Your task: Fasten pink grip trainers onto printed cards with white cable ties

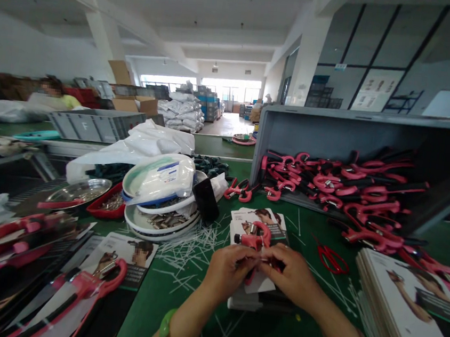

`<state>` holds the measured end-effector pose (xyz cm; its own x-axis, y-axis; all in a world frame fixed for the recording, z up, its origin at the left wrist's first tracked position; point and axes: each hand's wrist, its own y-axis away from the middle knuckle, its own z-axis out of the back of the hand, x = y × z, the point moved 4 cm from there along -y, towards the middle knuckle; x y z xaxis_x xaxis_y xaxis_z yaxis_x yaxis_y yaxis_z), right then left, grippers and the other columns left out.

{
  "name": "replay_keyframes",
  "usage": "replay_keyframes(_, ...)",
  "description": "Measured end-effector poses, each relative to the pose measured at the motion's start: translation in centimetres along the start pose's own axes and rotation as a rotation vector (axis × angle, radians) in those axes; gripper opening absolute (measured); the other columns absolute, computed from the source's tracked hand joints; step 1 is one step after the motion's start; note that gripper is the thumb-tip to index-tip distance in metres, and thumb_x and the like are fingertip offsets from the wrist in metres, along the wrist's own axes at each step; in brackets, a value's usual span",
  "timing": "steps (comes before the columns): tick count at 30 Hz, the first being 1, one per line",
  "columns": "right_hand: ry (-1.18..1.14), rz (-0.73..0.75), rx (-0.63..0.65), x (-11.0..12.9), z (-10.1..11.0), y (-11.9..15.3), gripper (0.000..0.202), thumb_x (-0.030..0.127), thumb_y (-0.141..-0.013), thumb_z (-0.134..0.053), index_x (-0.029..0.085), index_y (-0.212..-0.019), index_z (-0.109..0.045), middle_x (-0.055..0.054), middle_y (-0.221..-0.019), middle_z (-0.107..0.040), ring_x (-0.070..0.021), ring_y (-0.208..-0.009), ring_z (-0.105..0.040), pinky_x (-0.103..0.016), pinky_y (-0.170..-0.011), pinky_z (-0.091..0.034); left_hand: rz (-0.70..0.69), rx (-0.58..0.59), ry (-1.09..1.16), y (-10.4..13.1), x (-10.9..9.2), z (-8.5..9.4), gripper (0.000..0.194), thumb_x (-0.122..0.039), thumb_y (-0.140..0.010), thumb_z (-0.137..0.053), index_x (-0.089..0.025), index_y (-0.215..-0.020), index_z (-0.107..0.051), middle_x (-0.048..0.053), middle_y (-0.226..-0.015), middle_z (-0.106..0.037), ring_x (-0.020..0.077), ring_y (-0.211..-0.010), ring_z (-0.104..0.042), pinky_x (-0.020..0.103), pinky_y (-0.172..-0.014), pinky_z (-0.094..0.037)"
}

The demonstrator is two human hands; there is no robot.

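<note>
My left hand (232,268) and my right hand (284,268) meet at a pink plier-like tool (260,233) with a dark end. It lies on a printed white card (241,218) atop a stack of cards. Both hands are closed, thumbs and fingers pinched together close to each other over the tool's lower part. What is between the fingertips is too small and covered to make out. Thin white plastic strips (196,246), like cable ties, lie scattered left of the stack. Red-handled scissors (332,259) rest on the green table right of my right hand.
A grey crate (256,156) on its side holds many pink-and-black tools (328,183). Another card stack (414,317) stands at right. Carded tools (91,288) lie left. Behind are plates (131,217) of metal parts, a dark phone (205,201) and a red tray (104,207).
</note>
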<state>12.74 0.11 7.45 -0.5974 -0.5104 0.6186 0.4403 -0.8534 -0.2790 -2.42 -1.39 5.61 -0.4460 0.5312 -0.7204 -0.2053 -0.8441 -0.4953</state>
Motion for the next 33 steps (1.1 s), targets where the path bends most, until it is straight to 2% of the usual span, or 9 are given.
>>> replay_keyframes(4, -0.005, 0.109, 0.052, 0.6, 0.8, 0.4, 0.013, 0.026, -0.085, -0.051, 0.02, -0.085, -0.063, -0.001, -0.073, -0.061, -0.0141, -0.07, -0.055, -0.025, -0.063, -0.04, -0.022, 0.007, -0.06, 0.0, -0.2, -0.3, 0.013, -0.02, -0.082, -0.058, -0.022, -0.088, -0.069, 0.001, -0.083, -0.072, 0.014, -0.078, -0.065, 0.022, -0.071, -0.047)
replay_keyframes(7, 0.015, 0.135, -0.009, 0.8, 0.7, 0.6, 0.02, 0.029, -0.088, -0.047, 0.019, -0.078, -0.061, -0.001, -0.07, -0.06, -0.0141, -0.068, -0.054, -0.025, -0.062, -0.04, -0.05, 0.031, -0.109, 0.1, -0.5, -0.4, 0.013, -0.02, -0.082, -0.056, -0.022, -0.088, -0.068, 0.001, -0.082, -0.071, 0.0146, -0.078, -0.064, 0.024, -0.073, -0.047)
replay_keyframes(12, 0.049, 0.126, -0.352, 0.0, 0.2, 1.4, 0.024, 0.028, -0.088, -0.045, 0.019, -0.069, -0.056, -0.002, -0.064, -0.056, -0.0148, -0.064, -0.053, -0.026, -0.059, -0.04, 0.052, 0.02, -0.203, 0.0, -1.2, -0.2, 0.012, -0.023, -0.078, -0.059, -0.024, -0.088, -0.067, 0.002, -0.097, -0.068, 0.0176, -0.089, -0.062, 0.027, -0.076, -0.048)
replay_keyframes(16, -0.09, -0.112, -0.588, -2.3, 1.6, 1.7, 0.025, 0.037, -0.089, -0.045, 0.02, -0.073, -0.053, 0.003, -0.054, -0.049, -0.0117, -0.048, -0.047, -0.023, -0.046, -0.037, 0.135, 0.073, -0.224, -0.1, -1.4, -0.2, 0.012, -0.02, -0.077, -0.058, -0.026, -0.083, -0.066, 0.0, -0.097, -0.067, 0.0173, -0.088, -0.061, 0.027, -0.075, -0.048)
replay_keyframes(18, -0.085, -0.127, -0.529, -2.4, 2.3, 1.3, 0.026, 0.038, -0.089, -0.044, 0.02, -0.074, -0.054, 0.002, -0.055, -0.05, -0.0119, -0.049, -0.048, -0.023, -0.047, -0.038, 0.152, 0.071, -0.169, -0.1, -1.3, -0.1, 0.01, -0.022, -0.078, -0.058, -0.025, -0.083, -0.066, 0.001, -0.096, -0.066, 0.0165, -0.087, -0.061, 0.027, -0.076, -0.049)
replay_keyframes(20, -0.009, -0.017, -0.347, -1.4, 2.3, 0.8, 0.024, 0.037, -0.089, -0.045, 0.02, -0.079, -0.057, -0.002, -0.069, -0.059, -0.0141, -0.064, -0.056, -0.024, -0.058, -0.044, 0.158, 0.064, -0.118, 0.1, -1.0, -0.1, 0.009, -0.024, -0.079, -0.058, -0.024, -0.083, -0.066, 0.001, -0.095, -0.066, 0.016, -0.086, -0.062, 0.026, -0.076, -0.049)
replay_keyframes(25, 0.436, 0.221, 0.018, 1.1, 0.4, 0.8, 0.014, 0.018, -0.085, -0.048, 0.021, -0.087, -0.062, -0.006, -0.086, -0.064, -0.0193, -0.083, -0.058, -0.03, -0.07, -0.045, 0.164, 0.071, -0.098, 0.3, -0.8, -0.2, 0.009, -0.024, -0.078, -0.06, -0.024, -0.084, -0.067, 0.002, -0.097, -0.065, 0.0158, -0.087, -0.062, 0.026, -0.079, -0.048)
replay_keyframes(28, 0.698, 0.264, 0.075, 1.4, -0.6, 1.0, 0.018, 0.006, -0.077, -0.049, 0.018, -0.083, -0.06, -0.007, -0.082, -0.064, -0.0212, -0.078, -0.057, -0.029, -0.061, -0.042, 0.224, 0.086, -0.198, 0.2, -1.3, -0.2, 0.014, -0.021, -0.073, -0.062, -0.025, -0.086, -0.066, 0.001, -0.1, -0.064, 0.0174, -0.086, -0.062, 0.027, -0.076, -0.048)
replay_keyframes(33, 0.857, 0.527, 0.11, 2.4, 0.2, 1.3, 0.02, 0.003, -0.074, -0.049, 0.017, -0.086, -0.058, -0.008, -0.079, -0.064, -0.0201, -0.069, -0.056, -0.027, -0.051, -0.035, 0.273, 0.09, -0.333, 0.3, -2.0, -0.3, 0.023, -0.021, -0.075, -0.058, -0.028, -0.096, -0.062, 0.001, -0.109, -0.061, 0.0153, -0.072, -0.062, 0.028, -0.068, -0.048)
